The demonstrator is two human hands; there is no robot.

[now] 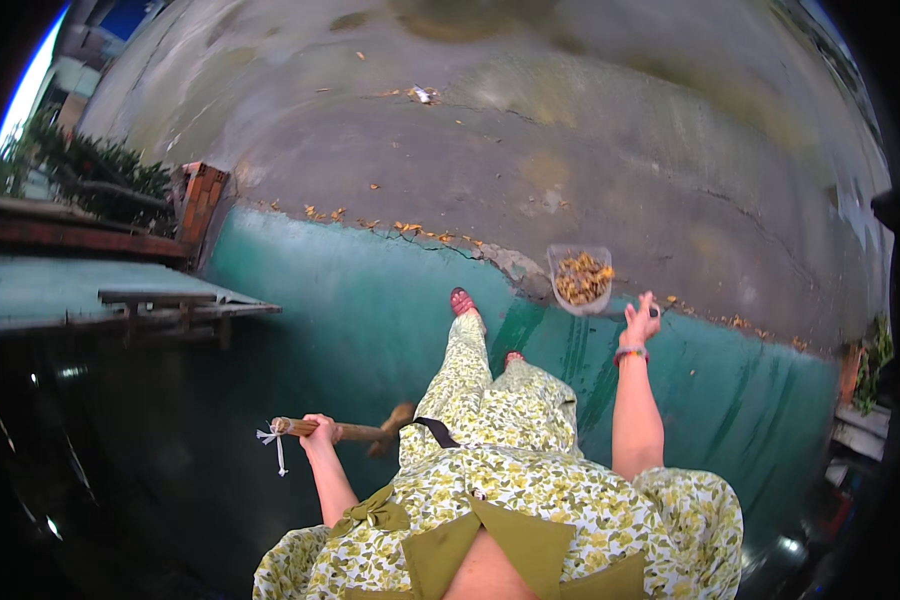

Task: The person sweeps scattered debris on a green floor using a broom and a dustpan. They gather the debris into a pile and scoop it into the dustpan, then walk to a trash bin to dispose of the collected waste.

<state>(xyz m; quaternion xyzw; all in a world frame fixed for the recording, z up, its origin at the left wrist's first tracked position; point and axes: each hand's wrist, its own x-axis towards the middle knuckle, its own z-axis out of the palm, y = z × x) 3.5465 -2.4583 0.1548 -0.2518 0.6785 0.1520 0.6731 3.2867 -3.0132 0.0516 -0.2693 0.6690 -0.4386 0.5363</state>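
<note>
My left hand (320, 430) is wrapped round the wooden handle of a broom (360, 432), held low at my left side. White string hangs from the handle's end, and the brown bristle end is partly hidden by my clothes. Out to the right, my right hand (642, 320) grips the dark handle of a clear plastic dustpan (578, 251). Brown and yellow dry leaves (582, 279) lie heaped inside the pan. It is over the border between green floor and grey pavement; I cannot tell whether it touches the ground.
Fallen leaves (410, 228) are scattered along the cracked edge of the green floor (340, 270). Beyond lies wet grey pavement (450, 170) with a small white scrap (424, 95). A brick post (202, 200) and a low bench (175, 310) stand at left, plants (873, 362) at right.
</note>
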